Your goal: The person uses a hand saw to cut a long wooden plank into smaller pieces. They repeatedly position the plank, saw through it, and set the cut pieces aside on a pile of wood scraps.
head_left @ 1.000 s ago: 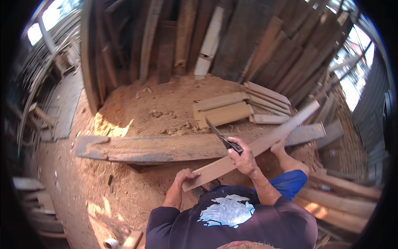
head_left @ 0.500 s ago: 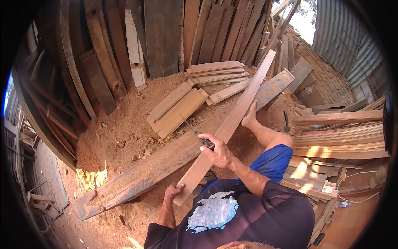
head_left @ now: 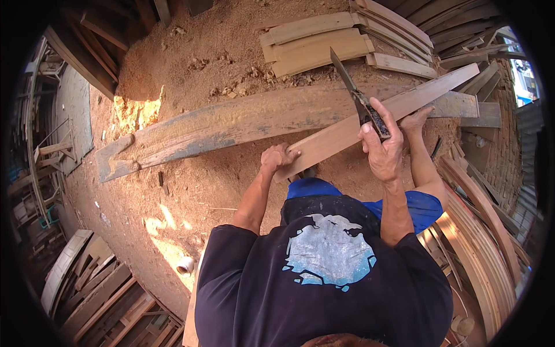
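Note:
A long, smooth, pale reddish plank (head_left: pixel 332 137) slants from near my lap toward the far right, crossing over a thick weathered board (head_left: pixel 231 128). My left hand (head_left: pixel 278 158) grips the plank's near end, thumb on top. In my right hand (head_left: pixel 384 151), above the plank, is a narrow-bladed hand tool (head_left: pixel 366 107) with a dark handle. Its pointed metal blade aims up and away to the left; the exact kind of tool I cannot make out. My bare right foot (head_left: pixel 414 120) is beside the plank's far part.
Cut boards (head_left: pixel 318 49) lie on the sawdust-covered ground (head_left: pixel 196 40) beyond the weathered board. Long timber strips (head_left: pixel 483 260) are stacked at the right. More offcuts (head_left: pixel 104 289) fill the lower left, near a white cup-like object (head_left: pixel 185 265).
The view has turned, so the scene appears rotated and shifted. My right hand with the bladed tool looks more raised off the plank. My left hand still grips the plank's near end.

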Demonstrator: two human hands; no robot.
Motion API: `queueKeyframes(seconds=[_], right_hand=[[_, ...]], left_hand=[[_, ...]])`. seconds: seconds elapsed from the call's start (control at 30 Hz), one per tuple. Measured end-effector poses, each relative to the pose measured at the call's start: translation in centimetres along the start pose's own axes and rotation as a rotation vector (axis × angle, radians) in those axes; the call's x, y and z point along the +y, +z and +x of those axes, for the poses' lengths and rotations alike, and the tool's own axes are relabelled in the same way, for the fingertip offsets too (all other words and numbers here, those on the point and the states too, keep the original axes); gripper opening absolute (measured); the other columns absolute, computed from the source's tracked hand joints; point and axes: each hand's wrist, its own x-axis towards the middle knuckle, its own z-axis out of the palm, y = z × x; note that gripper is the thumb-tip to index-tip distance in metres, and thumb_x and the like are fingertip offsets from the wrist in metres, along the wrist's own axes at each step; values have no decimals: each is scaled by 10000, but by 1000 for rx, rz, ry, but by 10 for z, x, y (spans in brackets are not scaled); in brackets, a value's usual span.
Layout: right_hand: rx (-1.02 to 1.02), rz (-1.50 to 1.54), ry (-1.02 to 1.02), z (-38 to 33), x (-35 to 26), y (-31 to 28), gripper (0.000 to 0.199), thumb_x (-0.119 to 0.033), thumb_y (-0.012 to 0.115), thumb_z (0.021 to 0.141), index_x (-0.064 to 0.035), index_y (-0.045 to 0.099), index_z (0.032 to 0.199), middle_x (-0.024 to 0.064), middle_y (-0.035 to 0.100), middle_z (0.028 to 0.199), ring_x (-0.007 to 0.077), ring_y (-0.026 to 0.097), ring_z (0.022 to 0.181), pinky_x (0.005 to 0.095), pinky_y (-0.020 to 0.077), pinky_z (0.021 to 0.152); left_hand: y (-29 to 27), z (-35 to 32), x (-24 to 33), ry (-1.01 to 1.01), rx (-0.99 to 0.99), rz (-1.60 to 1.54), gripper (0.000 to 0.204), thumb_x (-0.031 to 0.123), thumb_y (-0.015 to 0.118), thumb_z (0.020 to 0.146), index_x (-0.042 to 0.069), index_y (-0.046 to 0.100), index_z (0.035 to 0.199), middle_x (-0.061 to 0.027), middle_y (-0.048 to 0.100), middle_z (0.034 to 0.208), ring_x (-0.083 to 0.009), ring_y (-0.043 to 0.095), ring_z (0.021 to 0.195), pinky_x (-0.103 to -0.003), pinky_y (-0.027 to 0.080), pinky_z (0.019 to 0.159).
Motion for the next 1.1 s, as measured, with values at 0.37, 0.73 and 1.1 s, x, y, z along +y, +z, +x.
queueKeyframes(seconds=[0.37, 0.73, 1.1], right_hand=[[7, -4, 24, -29, -11, -13, 559, -179, 634, 979, 64, 443, 1444, 68, 665, 835, 46, 528, 609, 201, 456, 539], [-147, -61, 31, -34, -41, -19, 558, -172, 638, 975, 77, 451, 1438, 28, 609, 841, 57, 539, 619, 207, 459, 557], [-571, 7, 636, -10, 12, -16, 561, -195, 643, 968, 101, 464, 1410, 32, 608, 768, 69, 546, 598, 228, 461, 523]], left_hand=[[11, 10, -2, 38, 15, 51, 772, 727, 481, 887, 90, 620, 1300, -182, 681, 1240, -361, 626, 1194, -468, 484, 1006], [63, -39, 5, 3, -54, -28, 776, 711, 504, 884, 78, 603, 1322, -202, 660, 1274, -363, 612, 1221, -474, 471, 1023], [55, -42, 13, -64, -115, -131, 752, 704, 582, 847, 109, 575, 1306, -186, 705, 1168, -375, 653, 1136, -463, 483, 988]])
